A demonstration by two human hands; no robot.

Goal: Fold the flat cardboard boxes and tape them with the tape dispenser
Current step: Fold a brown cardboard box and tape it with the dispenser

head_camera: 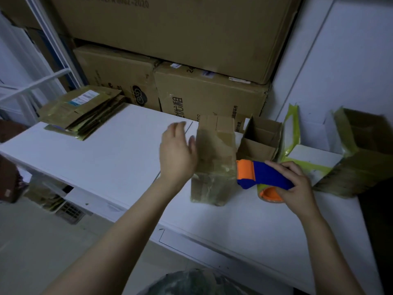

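A small folded cardboard box point(214, 165), wrapped in shiny tape, stands on the white table point(119, 158) at centre. My left hand point(177, 152) hovers just left of it, fingers spread and holding nothing; whether the thumb touches the box I cannot tell. My right hand point(297, 184) grips the blue and orange tape dispenser point(262, 176), whose orange head meets the box's right side. A stack of flat cardboard boxes point(81, 111) lies at the table's far left.
An open small box point(260, 137) stands behind the dispenser. A taped open box point(359, 154) and a white box point(312, 156) sit at the right. Large cartons point(210, 96) are stacked against the wall behind. A white rack point(32, 81) is at the left.
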